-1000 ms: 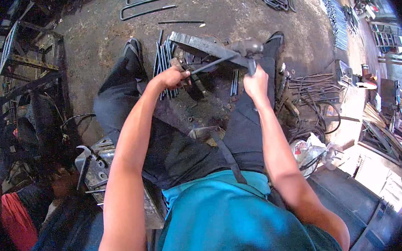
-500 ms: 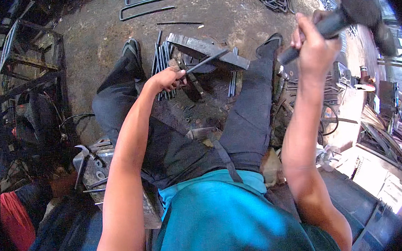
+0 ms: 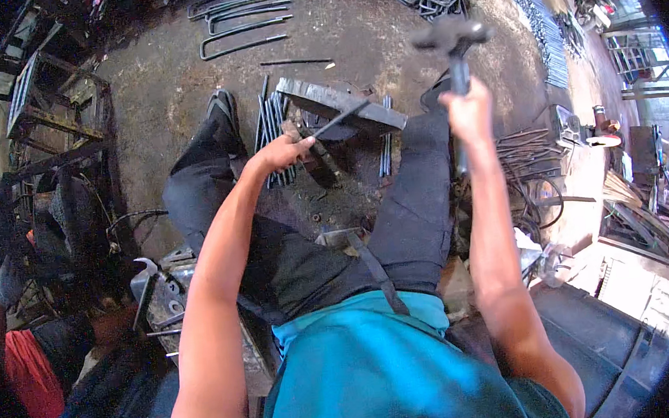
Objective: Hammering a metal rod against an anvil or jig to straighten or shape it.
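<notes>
Hammer (image 3: 457,51): brought inward from two o'clock to one since the frame before; head blurred, apart from the slab (image 3: 390,114).
Right hand (image 3: 471,112): at two o'clock, our fingers curled round the hammer's handle.
Left hand (image 3: 287,151): at eleven o'clock, thumb and fingers pinching the near end of one dark rod (image 3: 343,119).
Rod position: twelve o'clock, slanting up over the slab; whether it touches, we cannot tell.
Slab position: twelve o'clock, long, grey and tilted, between our feet.
Rod risk: a loose pinch or an off-centre blow could, we judge, make it twist or skip from the slab.
Finger risk: a blow landing short towards eleven o'clock could catch our left hand, which sits close to the slab.
Loose rods (image 3: 272,119): bundled at eleven o'clock, beside the slab, in no container we can see.
Bent rods (image 3: 247,44): U-shaped, farther out at eleven o'clock, on the bare floor (image 3: 160,89).
Plastic bag (image 3: 524,241): white, half past three; contents hidden from us.
Claw hammer (image 3: 145,275): half past eight, lying beside washers (image 3: 175,306).
Co-worker's gloved hand (image 3: 6,282): near nine o'clock, well apart from ours.
</notes>
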